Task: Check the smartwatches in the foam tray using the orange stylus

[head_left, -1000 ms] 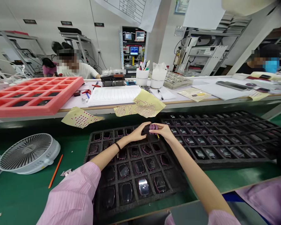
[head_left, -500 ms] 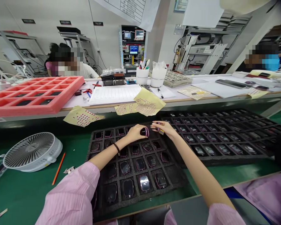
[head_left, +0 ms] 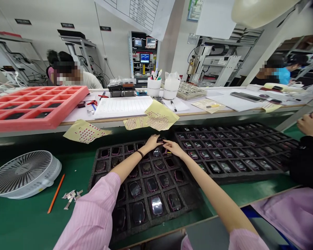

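Note:
A black foam tray point(head_left: 182, 211) in front of me holds dark, purple-rimmed smartwatch cases, such as this shiny one point(head_left: 157, 205). At the tray's far edge, my left hand point(head_left: 153, 142) is closed around a dark watch case point(head_left: 160, 140), mostly hidden by the fingers. My right hand point(head_left: 173, 148) comes in from the other side, its fingertips close to that case; I cannot tell whether they touch it. Something small with a yellow edge point(head_left: 169, 152) shows under the right fingers. Another case point(head_left: 156, 152) lies just below the two hands.
More filled trays point(head_left: 224, 152) stand to the right, near another person's hand point(head_left: 311, 125). A fan point(head_left: 26, 173), an orange stick point(head_left: 56, 193) and metal scraps point(head_left: 71, 197) lie left. Above is a shelf with a red foam tray point(head_left: 52, 118) and hanging yellow sheets point(head_left: 161, 116).
My hands have come together at the tray's far edge; the watch case in my left hand has gone down and away from me. The view has shifted slightly, showing more scraps and the other person's hand.

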